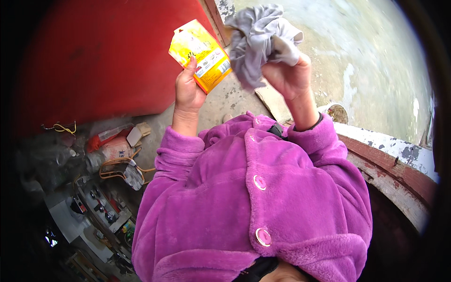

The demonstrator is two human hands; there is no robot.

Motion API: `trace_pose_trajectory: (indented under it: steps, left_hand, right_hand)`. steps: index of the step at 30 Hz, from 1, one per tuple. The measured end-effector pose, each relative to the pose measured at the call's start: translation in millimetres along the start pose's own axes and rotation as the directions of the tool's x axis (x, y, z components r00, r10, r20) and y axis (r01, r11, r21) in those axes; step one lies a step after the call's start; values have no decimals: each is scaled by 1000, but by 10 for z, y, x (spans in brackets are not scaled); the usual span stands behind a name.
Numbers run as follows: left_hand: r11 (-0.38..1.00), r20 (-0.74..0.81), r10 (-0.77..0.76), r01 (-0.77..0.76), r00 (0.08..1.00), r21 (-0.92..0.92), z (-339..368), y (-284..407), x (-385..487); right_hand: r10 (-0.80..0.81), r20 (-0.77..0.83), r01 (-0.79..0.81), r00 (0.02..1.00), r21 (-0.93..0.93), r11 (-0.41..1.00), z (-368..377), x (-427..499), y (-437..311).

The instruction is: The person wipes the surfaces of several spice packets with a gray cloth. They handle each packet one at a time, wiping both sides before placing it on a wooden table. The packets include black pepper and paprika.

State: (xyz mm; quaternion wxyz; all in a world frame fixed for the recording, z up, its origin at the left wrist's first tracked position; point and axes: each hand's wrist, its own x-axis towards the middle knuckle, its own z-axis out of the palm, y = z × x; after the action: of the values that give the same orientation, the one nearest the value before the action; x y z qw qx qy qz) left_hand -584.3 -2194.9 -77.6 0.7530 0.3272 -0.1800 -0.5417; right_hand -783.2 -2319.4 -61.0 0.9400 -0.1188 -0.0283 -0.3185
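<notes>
My left hand (190,88) grips a yellow and orange printed packet (211,72) by its lower left edge, thumb on the front. The packet is tilted and bears writing and a printed code. To the right, my right hand (290,75) is raised and closed on a crumpled grey cloth (259,42), which hangs in loose folds over the fingers and hides most of them. A small gap lies between the packet and the cloth. Both hands are held out beyond the front of my purple fleece jacket (225,197).
A large red panel (105,60) stands at the upper left. Plastic bags (116,148) and clutter lie at the lower left, near shelves of small items. At the right are a white bucket (338,112) and a worn red and white door frame (394,158).
</notes>
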Motion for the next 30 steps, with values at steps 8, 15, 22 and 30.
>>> trace_pose_trajectory:
  steps: [8,15,22,30]
  left_hand:
    - [970,-10,-124,119,992,-210,103,-110,-30]
    - [988,-112,-131,121,985,-94,149,-98,-55]
    - [998,-108,-40,34,993,-51,284,-126,-98]
    - [996,-56,-18,13,998,-91,321,-60,-108]
  right_hand:
    - [-328,-195,-148,924,-976,162,113,72,554]
    - [57,365,306,929,-675,-671,280,-214,676]
    - [18,443,399,896,-788,-469,-176,139,954]
    - [-115,489,363,865,-768,-528,-181,557,760]
